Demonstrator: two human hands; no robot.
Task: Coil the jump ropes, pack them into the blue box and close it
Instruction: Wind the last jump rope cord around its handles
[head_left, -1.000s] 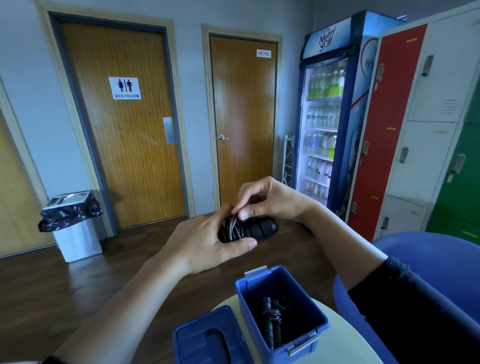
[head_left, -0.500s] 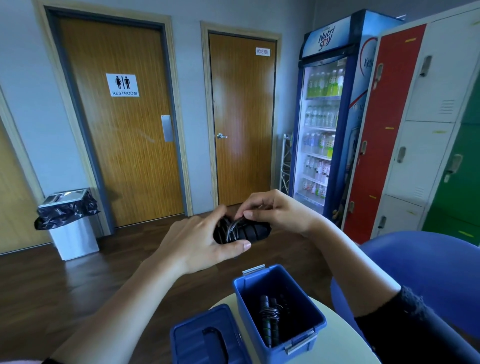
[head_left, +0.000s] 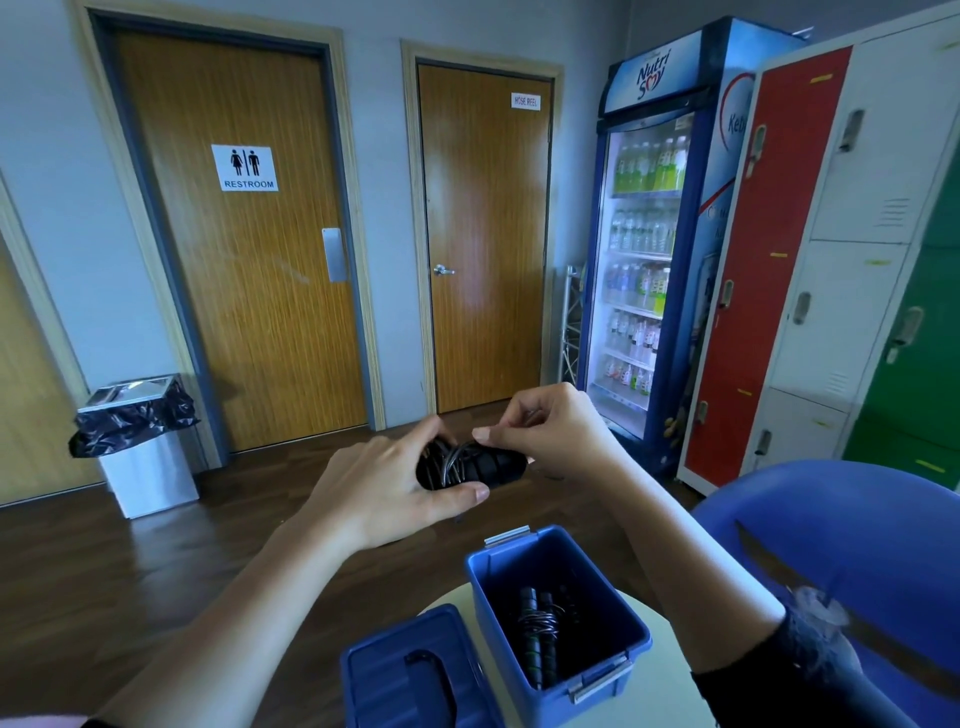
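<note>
Head view: the left hand (head_left: 384, 483) curls round the coiled jump rope (head_left: 480, 466), whose long axis lies crosswise. The right hand (head_left: 556, 431) pinches its cord from above. Straight below, on the bench (head_left: 662, 693), stands the open blue box (head_left: 638, 638), holding one packed rope (head_left: 537, 631) lengthwise, with the lid (head_left: 387, 670) beside it.

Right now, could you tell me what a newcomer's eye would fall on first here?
At centre, the left hand grips a black coiled jump rope while the right hand pinches its cord. Below, the open blue box holds another coiled rope, its lid lying beside it to the left.
</note>
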